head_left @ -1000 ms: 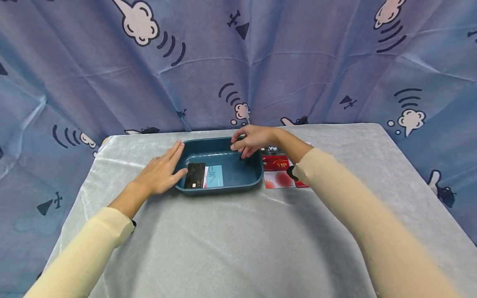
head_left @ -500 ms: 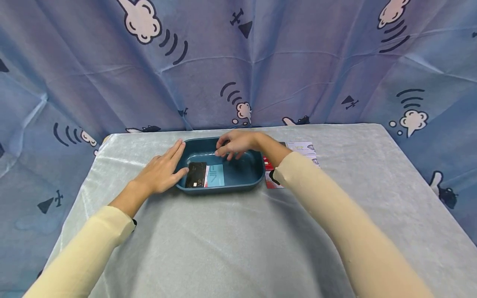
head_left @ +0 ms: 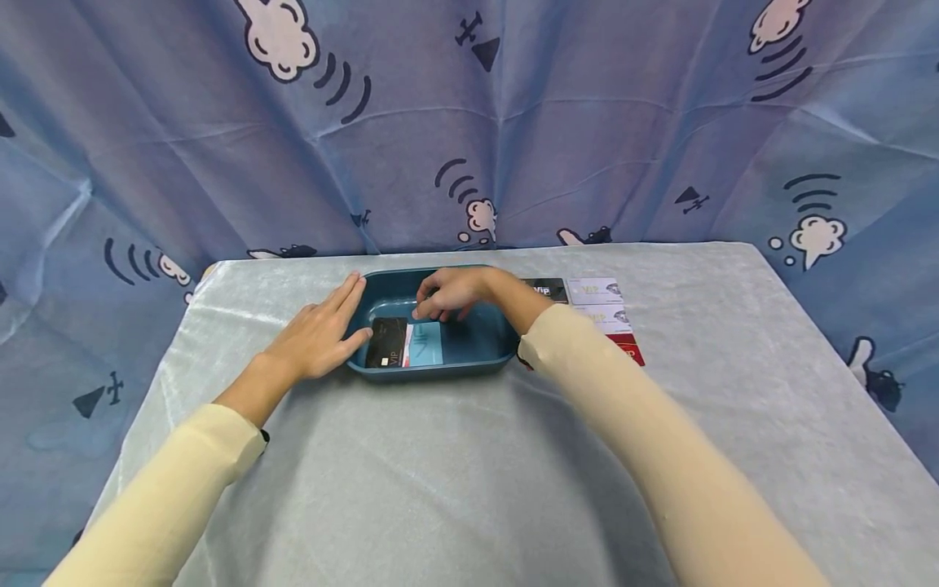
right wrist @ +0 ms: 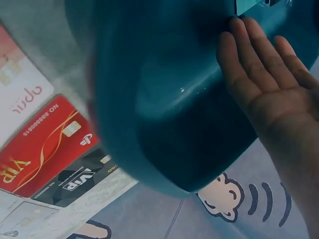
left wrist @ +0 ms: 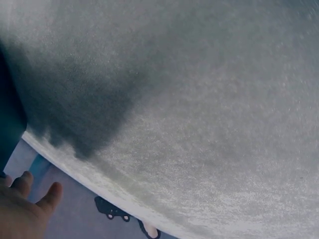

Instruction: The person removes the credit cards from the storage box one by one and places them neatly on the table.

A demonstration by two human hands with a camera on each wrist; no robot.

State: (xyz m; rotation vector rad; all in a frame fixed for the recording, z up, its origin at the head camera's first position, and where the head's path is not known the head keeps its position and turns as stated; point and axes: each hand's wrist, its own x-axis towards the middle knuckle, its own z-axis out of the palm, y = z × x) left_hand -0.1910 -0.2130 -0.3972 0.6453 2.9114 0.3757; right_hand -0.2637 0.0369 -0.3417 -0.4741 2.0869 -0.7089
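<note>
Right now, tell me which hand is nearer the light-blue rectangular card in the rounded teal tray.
Right. The right hand is in the tray, by the far edge of the light-blue card; the left hand is at the tray's left end.

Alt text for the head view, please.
A right hand reaches into a blue tray holding a black card and a light blue card; the left hand is at its left end. More cards lie on the table to the right.
</note>
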